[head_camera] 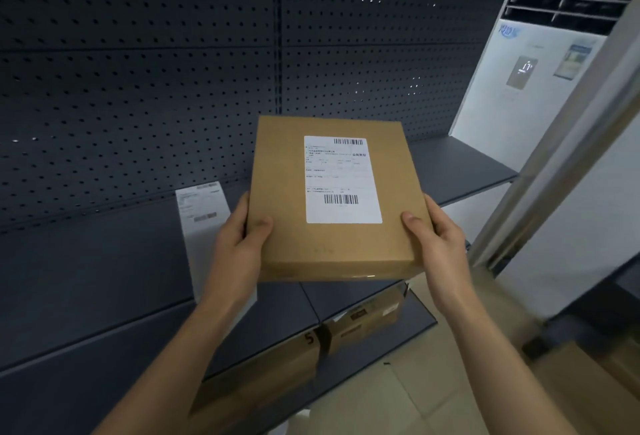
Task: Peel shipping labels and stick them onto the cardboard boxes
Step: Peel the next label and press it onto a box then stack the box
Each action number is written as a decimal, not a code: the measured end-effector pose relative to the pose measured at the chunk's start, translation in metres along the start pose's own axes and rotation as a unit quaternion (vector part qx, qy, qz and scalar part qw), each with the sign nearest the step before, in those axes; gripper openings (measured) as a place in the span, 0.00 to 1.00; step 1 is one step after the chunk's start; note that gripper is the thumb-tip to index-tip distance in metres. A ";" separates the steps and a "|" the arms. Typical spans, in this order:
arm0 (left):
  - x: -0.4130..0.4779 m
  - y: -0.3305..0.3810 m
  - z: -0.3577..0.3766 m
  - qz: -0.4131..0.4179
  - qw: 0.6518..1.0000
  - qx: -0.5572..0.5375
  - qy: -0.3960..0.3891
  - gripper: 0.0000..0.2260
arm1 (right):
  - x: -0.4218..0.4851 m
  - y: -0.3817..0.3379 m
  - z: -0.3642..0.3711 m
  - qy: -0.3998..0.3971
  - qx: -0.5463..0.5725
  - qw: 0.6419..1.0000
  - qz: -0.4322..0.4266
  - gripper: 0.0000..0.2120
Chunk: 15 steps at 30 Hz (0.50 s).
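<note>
A flat brown cardboard box point(284, 192) is held up in front of the shelving, above the shelf. A white shipping label point(341, 180) with two barcodes is stuck on its top face, towards the right. My left hand point(239, 237) grips the box's left edge with the thumb on top. My right hand point(436, 230) grips the right edge the same way. A strip of white label sheets point(202, 216) lies on the dark shelf point(86, 268) to the left, partly hidden behind my left forearm.
A dark pegboard wall point(138, 88) backs the shelf. Below the shelf, more cardboard boxes point(363, 323) stand on a lower shelf. A white floor-standing unit point(512, 95) is at the right, with a pale metal post point(554, 157) in front of it. Tiled floor shows at the lower right.
</note>
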<state>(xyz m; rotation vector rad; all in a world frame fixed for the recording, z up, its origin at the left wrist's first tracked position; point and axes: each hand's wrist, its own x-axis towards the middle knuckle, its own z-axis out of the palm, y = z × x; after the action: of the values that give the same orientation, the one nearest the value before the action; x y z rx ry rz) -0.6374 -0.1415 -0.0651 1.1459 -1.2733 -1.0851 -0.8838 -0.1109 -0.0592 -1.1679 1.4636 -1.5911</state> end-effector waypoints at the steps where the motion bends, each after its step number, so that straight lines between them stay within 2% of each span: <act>1: 0.007 -0.001 0.007 0.000 1.000 0.002 -0.004 0.21 | 0.008 0.002 -0.005 0.005 -0.004 1.000 0.000 0.15; 7: 0.062 -0.007 0.037 -0.001 1.000 0.017 0.007 0.23 | 0.074 0.004 -0.014 -0.004 -0.031 0.999 -0.007 0.15; 15: 0.118 -0.011 0.054 -0.021 0.998 0.004 0.055 0.21 | 0.166 -0.003 0.005 -0.076 -0.065 0.995 -0.014 0.12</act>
<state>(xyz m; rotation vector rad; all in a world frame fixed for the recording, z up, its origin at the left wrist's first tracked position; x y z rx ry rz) -0.6886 -0.2617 -0.0628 1.2258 -1.1743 -1.0341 -0.9407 -0.2637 -0.0278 -1.3579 1.4739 -1.4098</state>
